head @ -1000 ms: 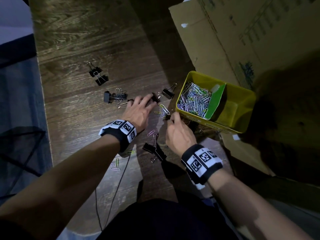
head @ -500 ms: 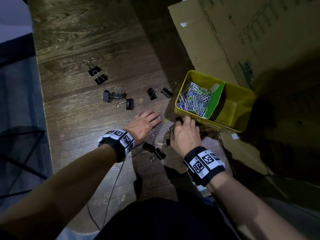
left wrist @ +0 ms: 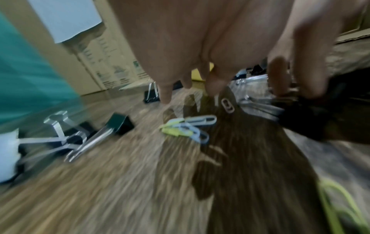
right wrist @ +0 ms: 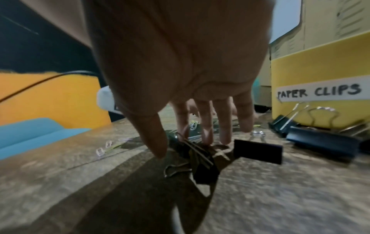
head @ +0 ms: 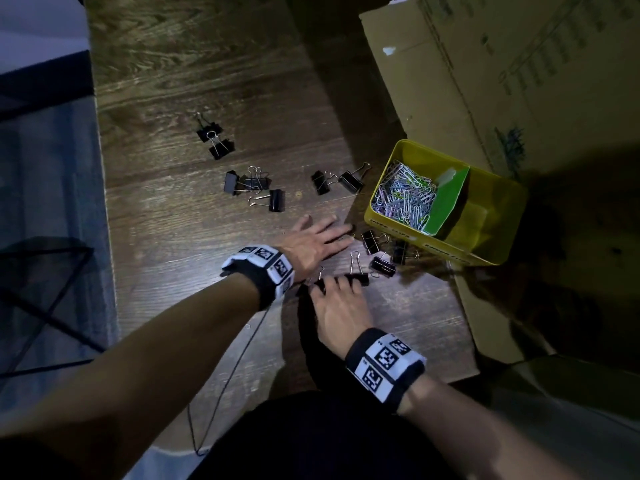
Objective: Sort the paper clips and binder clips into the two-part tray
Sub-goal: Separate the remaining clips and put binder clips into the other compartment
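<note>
The yellow two-part tray stands at the right with a green divider. Its left part holds a heap of paper clips. My left hand lies flat on the table with straight fingers, just left of the tray; loose paper clips lie under it. My right hand is nearer my body. Its straight fingers touch a black binder clip, with another binder clip beside it. Neither hand grips anything.
More binder clips lie in front of the tray, left of it, mid-table and farther off. A large cardboard box rises behind the tray. The table edge runs along the left.
My left hand drew back from the far binder clips and now lies flat beside the tray. My right hand pulled back from the tray front onto the nearer binder clips.
</note>
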